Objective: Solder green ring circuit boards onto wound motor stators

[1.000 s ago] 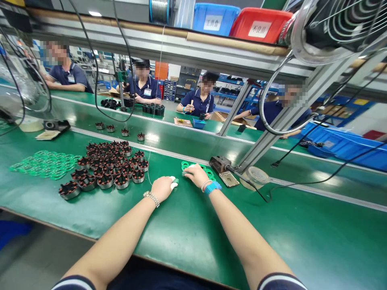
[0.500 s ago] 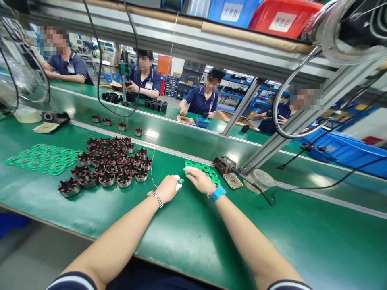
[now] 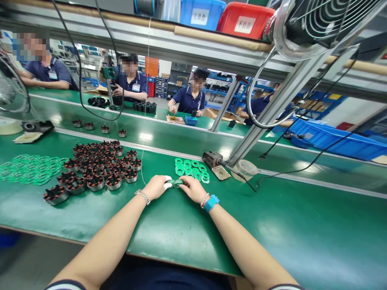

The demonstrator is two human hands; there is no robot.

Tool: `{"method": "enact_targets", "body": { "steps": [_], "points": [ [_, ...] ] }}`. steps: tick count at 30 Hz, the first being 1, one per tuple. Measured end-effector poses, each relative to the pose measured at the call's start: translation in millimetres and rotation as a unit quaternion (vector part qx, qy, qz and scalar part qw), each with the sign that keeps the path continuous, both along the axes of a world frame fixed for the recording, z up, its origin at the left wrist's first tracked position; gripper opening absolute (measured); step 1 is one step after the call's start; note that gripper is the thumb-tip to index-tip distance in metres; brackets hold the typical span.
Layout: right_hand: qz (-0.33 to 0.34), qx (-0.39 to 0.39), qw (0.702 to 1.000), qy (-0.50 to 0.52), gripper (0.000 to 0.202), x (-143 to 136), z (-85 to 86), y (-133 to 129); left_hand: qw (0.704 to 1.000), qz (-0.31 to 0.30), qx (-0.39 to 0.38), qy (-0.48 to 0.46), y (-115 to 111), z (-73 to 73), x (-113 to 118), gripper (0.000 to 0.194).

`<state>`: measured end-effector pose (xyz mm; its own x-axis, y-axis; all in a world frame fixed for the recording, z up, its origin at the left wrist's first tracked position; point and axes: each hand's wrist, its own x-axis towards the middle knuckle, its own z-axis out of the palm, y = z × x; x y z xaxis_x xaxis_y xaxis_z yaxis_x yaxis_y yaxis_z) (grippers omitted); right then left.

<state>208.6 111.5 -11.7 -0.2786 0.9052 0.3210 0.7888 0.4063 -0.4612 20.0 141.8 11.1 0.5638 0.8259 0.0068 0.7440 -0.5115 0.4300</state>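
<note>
My left hand [image 3: 157, 186], with white covers on its fingertips, is closed on a small stack of green ring-shaped circuit boards [image 3: 173, 183]. From the other side my right hand [image 3: 193, 188] grips the right part of the same boards, so the two hands nearly meet. Just behind the right hand lie several green circuit boards [image 3: 188, 167] on the bench. Left of my hands stands a dense group of motor stators [image 3: 99, 165] with copper windings and black tops. A larger spread of green circuit boards [image 3: 30, 169] lies at the far left.
A metal fixture [image 3: 213, 159] and a tape roll [image 3: 245, 168] sit behind my right hand, near a slanted metal post [image 3: 272, 104]. A thin white wire [image 3: 142, 149] hangs beside my left hand. Several co-workers sit across the green bench [image 3: 272, 225].
My right hand has moved from above the boards on the bench to the stack in my left hand and now grips it. The camera view has shifted to the right.
</note>
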Motion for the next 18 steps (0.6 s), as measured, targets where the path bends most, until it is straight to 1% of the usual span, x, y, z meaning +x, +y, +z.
{"method": "enact_targets", "body": {
  "steps": [5, 13, 16, 18],
  "points": [
    [-0.038, 0.002, 0.999, -0.003, 0.017, -3.9, -8.7, -2.6, 0.998, 0.045, 0.021, 0.028, -9.0, -3.6, 15.2, 0.023],
    [-0.086, -0.015, 0.996, -0.022, 0.023, -11.8, -18.6, -6.8, 0.991, 0.109, 0.046, 0.062, -20.2, -6.7, 30.7, 0.021],
    [-0.098, -0.021, 0.995, -0.03, 0.024, -10.0, -16.1, -8.2, 0.991, 0.109, 0.054, 0.063, -19.7, -6.5, 37.2, 0.022],
    [-0.101, -0.023, 0.994, -0.036, 0.024, 0.5, -11.3, -8.9, 0.993, 0.086, 0.059, 0.052, -17.0, -4.6, 40.3, 0.021]
  ]
}}
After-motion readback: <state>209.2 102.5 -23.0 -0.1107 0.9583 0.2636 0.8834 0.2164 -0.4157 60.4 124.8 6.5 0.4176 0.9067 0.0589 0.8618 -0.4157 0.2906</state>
